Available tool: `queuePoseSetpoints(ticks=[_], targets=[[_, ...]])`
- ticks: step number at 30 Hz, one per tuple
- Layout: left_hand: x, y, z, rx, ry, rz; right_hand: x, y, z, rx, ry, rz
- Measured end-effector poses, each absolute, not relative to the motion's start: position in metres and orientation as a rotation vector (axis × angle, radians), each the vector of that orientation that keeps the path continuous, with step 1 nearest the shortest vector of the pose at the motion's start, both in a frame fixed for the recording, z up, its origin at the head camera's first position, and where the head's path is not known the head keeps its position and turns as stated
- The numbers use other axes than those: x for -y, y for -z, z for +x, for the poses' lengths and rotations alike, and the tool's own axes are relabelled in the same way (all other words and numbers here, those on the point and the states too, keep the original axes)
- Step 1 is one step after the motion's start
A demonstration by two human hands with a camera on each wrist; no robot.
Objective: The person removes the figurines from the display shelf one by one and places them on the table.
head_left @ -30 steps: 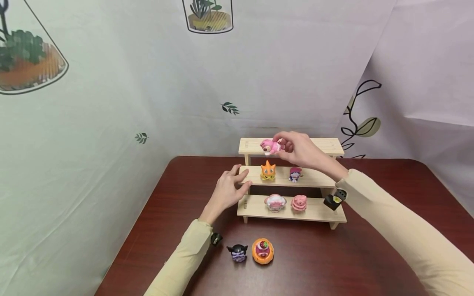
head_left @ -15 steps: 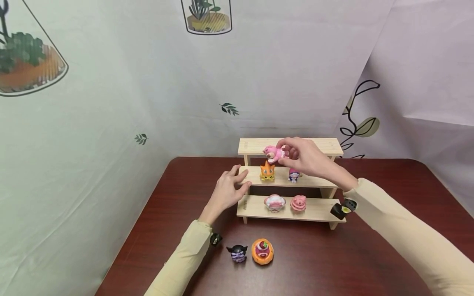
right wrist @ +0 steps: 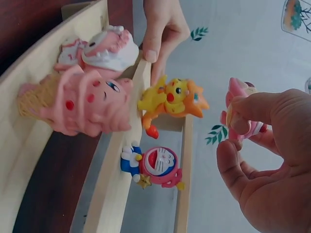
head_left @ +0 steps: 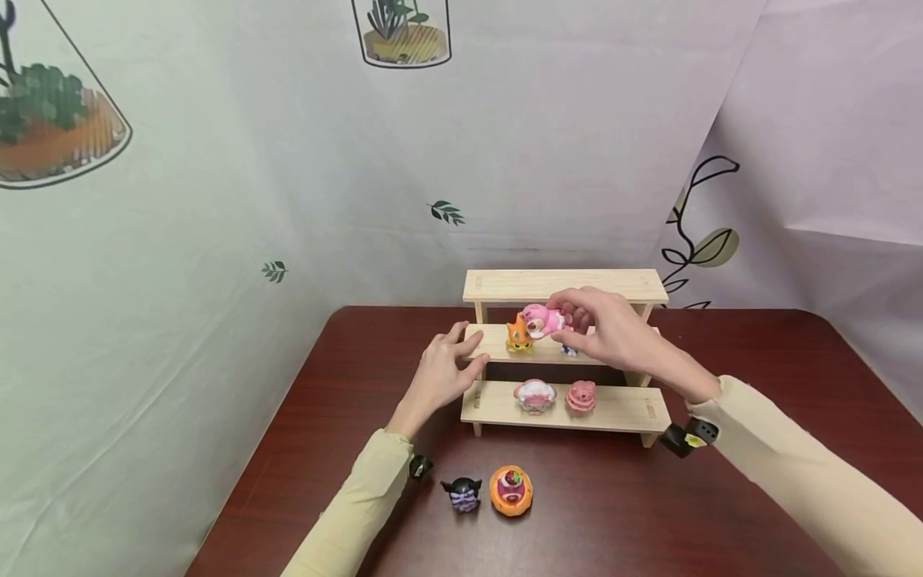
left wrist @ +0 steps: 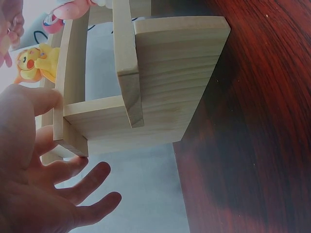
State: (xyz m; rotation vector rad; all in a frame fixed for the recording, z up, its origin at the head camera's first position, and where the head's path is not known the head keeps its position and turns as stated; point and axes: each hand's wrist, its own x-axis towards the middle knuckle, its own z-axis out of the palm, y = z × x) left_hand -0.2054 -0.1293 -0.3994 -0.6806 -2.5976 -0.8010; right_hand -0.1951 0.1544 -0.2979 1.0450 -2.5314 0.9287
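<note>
With thumb and fingers, my right hand pinches a pink bear figurine in the air, just in front of the middle tier. My left hand grips the left end of the middle board of a three-tier wooden display stand, as the left wrist view also shows. On that board stand a yellow figurine with an orange hood and a blue-and-white cat figurine in a pink hood. In the head view the bear and right hand partly cover both.
On the lowest tier are a white-and-pink figurine and a pink ice-cream-cone figurine. A black-and-purple figurine and an orange ring-shaped figurine rest on the dark red table. Behind the stand hangs a pale printed cloth.
My right hand has brought the bear figurine from the top tier down, nearer and slightly right, to in front of the middle tier. My left hand has stayed put.
</note>
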Motion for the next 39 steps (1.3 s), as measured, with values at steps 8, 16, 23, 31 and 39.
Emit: queuePoseSetpoints(ticks=[8,16,23,31,39], targets=[[0.129,0.4,-0.206,2.592,0.8,-0.684,-0.159,0.306,-0.182,2.451,-0.931,1.096],[0.129,0.399,-0.205,2.605,0.809,-0.669,-0.162,0.313,-0.167,2.377,-0.963,1.114],[0.13,0.399,-0.205,2.591,0.795,-0.683,-0.163,0.316,-0.153,2.359,-0.993,1.12],[0.13,0.4,-0.205,2.587,0.791,-0.688,-0.163,0.323,-0.137,2.347,-1.036,1.147],[0.129,0.399,-0.206,2.584,0.794,-0.686,-0.162,0.328,-0.128,2.326,-1.025,1.153]])
